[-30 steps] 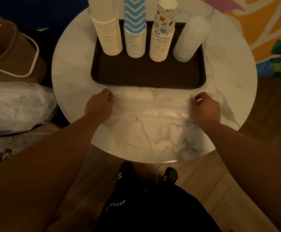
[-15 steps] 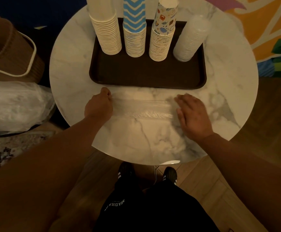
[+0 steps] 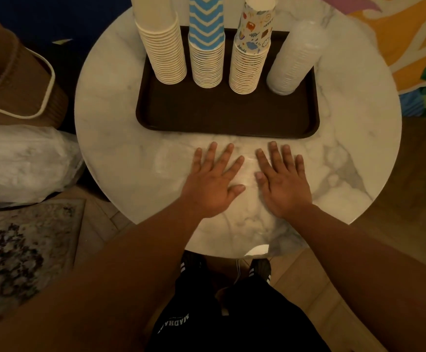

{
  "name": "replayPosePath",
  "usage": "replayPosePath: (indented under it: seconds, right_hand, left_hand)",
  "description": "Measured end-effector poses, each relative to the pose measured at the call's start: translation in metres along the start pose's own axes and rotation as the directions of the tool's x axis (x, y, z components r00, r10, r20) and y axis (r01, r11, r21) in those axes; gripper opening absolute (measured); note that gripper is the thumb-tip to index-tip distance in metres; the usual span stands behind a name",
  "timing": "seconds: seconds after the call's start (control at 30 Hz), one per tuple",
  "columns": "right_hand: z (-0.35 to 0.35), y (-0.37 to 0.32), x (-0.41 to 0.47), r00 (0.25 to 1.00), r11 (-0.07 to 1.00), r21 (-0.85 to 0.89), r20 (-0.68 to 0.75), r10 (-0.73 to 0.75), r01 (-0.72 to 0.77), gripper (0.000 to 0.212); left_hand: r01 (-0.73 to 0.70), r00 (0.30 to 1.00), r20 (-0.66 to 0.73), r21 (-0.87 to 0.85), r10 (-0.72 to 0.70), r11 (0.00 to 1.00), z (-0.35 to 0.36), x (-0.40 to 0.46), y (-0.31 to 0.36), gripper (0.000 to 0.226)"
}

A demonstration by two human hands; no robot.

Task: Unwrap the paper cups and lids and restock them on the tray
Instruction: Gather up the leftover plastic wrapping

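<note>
Head view is showing both hands, left hand [image 3: 213, 185] and right hand [image 3: 284, 185], pressing spread fingers on the clear wrapper [image 3: 171, 161] while cup stacks [image 3: 207, 59] and lids [image 3: 293, 62] are standing restocked on the tray [image 3: 207, 113]

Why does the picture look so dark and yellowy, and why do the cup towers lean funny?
Head view: the light is dim and warm, so the marble table looks yellowish. The wide lens bends things, so the cup stacks fan outward. A bright glare spot sits at the table's near edge. The clear wrapper under the left hand and right hand barely shows.
</note>
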State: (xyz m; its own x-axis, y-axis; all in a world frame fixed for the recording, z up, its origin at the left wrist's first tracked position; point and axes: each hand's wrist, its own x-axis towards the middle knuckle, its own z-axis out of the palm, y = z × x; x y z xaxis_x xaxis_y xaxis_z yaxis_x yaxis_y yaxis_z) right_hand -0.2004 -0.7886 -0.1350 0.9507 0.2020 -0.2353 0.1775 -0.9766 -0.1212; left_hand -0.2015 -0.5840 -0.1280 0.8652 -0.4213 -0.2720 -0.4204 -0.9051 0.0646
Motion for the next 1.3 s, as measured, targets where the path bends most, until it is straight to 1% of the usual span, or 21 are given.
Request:
replayPosePath:
  seconds: [0.03, 0.1, 0.13, 0.2, 0.27, 0.3, 0.37, 0.43, 0.5, 0.63, 0.73, 0.87, 0.93, 0.97, 1.0, 1.03, 1.07, 1.13, 1.17, 1.2, 1.3]
  right_hand:
    - [-0.001, 0.000, 0.000, 1.000, 1.000, 0.008, 0.001, 0.003, -0.003, 0.064]
    - [-0.001, -0.001, 0.001, 1.000, 1.000, 0.012, 0.002, 0.010, -0.010, 0.065]
    - [-0.001, -0.002, 0.001, 1.000, 1.000, 0.007, 0.002, 0.016, -0.016, 0.065]
    - [-0.002, -0.004, 0.001, 1.000, 1.000, -0.016, 0.013, 0.025, -0.024, 0.064]
    - [-0.001, -0.002, 0.002, 0.998, 0.996, -0.090, 0.061, 0.014, -0.009, 0.069]
    - [0.000, 0.000, 0.002, 0.997, 0.992, -0.125, 0.081, 0.007, 0.003, 0.072]
    - [0.001, 0.002, 0.003, 0.996, 0.992, -0.128, 0.086, 0.008, 0.003, 0.072]
    - [-0.001, 0.000, 0.004, 0.998, 0.997, -0.069, 0.055, 0.021, -0.017, 0.066]
    - [-0.003, -0.003, 0.004, 0.999, 0.999, -0.036, 0.043, 0.027, -0.025, 0.065]
    - [-0.006, -0.003, 0.002, 0.998, 0.999, -0.037, 0.056, 0.028, -0.026, 0.067]
    - [-0.006, -0.002, 0.001, 0.997, 0.998, -0.033, 0.061, 0.057, -0.055, 0.065]
    - [-0.008, 0.008, -0.003, 0.983, 0.987, -0.023, 0.086, 0.162, -0.160, 0.063]
    - [-0.011, 0.015, -0.005, 0.979, 0.986, 0.011, 0.115, 0.166, -0.168, 0.065]
    - [-0.013, 0.018, -0.006, 0.983, 0.987, 0.048, 0.106, 0.149, -0.155, 0.066]
    - [-0.016, 0.022, -0.009, 0.991, 0.988, 0.094, 0.063, 0.117, -0.123, 0.069]
    - [-0.019, 0.025, -0.013, 0.998, 0.989, 0.134, -0.022, 0.059, -0.056, 0.071]
    - [-0.022, 0.028, -0.018, 0.992, 0.988, 0.148, -0.122, -0.027, 0.045, 0.070]
    - [-0.025, 0.035, -0.026, 0.939, 0.965, 0.103, -0.274, -0.207, 0.243, 0.059]
    - [-0.024, 0.040, -0.028, 0.917, 0.951, 0.088, -0.305, -0.258, 0.297, 0.052]
    - [-0.022, 0.043, -0.030, 0.909, 0.942, 0.088, -0.305, -0.284, 0.324, 0.046]
    - [-0.020, 0.051, -0.032, 0.901, 0.922, 0.107, -0.278, -0.332, 0.372, 0.034]
  left_hand:
    - [0.035, 0.999, 0.001, 0.011, -0.035, 0.999, 0.001, -0.003, -0.006, 0.074]
    - [0.094, 0.994, -0.051, 0.010, -0.094, 0.995, -0.005, -0.007, -0.010, 0.075]
    - [0.090, 0.993, -0.078, -0.016, -0.091, 0.996, -0.010, -0.006, -0.005, 0.074]
    - [-0.016, 0.996, -0.086, -0.126, 0.005, 0.992, -0.022, 0.003, 0.017, 0.071]
    - [-0.137, 0.990, -0.017, -0.213, 0.137, 0.967, -0.025, 0.014, 0.042, 0.068]
    - [-0.172, 0.983, 0.016, -0.221, 0.180, 0.960, -0.022, 0.017, 0.050, 0.067]
    - [-0.186, 0.981, 0.030, -0.137, 0.192, 0.973, -0.009, 0.019, 0.047, 0.064]
    - [-0.131, 0.991, 0.011, -0.022, 0.132, 0.991, -0.002, 0.016, 0.027, 0.063]
    - [-0.045, 0.999, -0.007, 0.019, 0.045, 0.999, 0.000, 0.008, 0.000, 0.062]
    - [0.126, 0.992, -0.016, -0.025, -0.127, 0.992, 0.003, -0.017, -0.049, 0.070]
    - [0.211, 0.977, 0.001, -0.074, -0.211, 0.975, 0.005, -0.033, -0.074, 0.073]
    - [0.257, 0.966, 0.051, -0.100, -0.253, 0.961, 0.003, -0.042, -0.087, 0.067]
    - [0.266, 0.961, 0.096, -0.085, -0.258, 0.960, -0.001, -0.040, -0.087, 0.069]
    - [0.271, 0.958, 0.114, -0.069, -0.262, 0.960, -0.004, -0.039, -0.086, 0.070]
    - [0.270, 0.959, 0.107, -0.049, -0.264, 0.962, -0.007, -0.039, -0.084, 0.072]
    - [0.251, 0.967, 0.058, -0.030, -0.249, 0.968, -0.010, -0.039, -0.082, 0.072]
    - [0.195, 0.980, -0.025, -0.020, -0.196, 0.981, -0.014, -0.041, -0.080, 0.071]
    - [-0.007, 0.988, -0.152, 0.008, 0.008, 1.000, -0.017, -0.045, -0.075, 0.063]
    - [-0.102, 0.977, -0.187, 0.020, 0.104, 0.995, -0.016, -0.046, -0.075, 0.056]
    - [-0.153, 0.968, -0.199, 0.002, 0.150, 0.988, -0.014, -0.046, -0.075, 0.050]
    - [-0.146, 0.970, -0.208, -0.099, 0.123, 0.984, -0.015, -0.042, -0.079, 0.044]
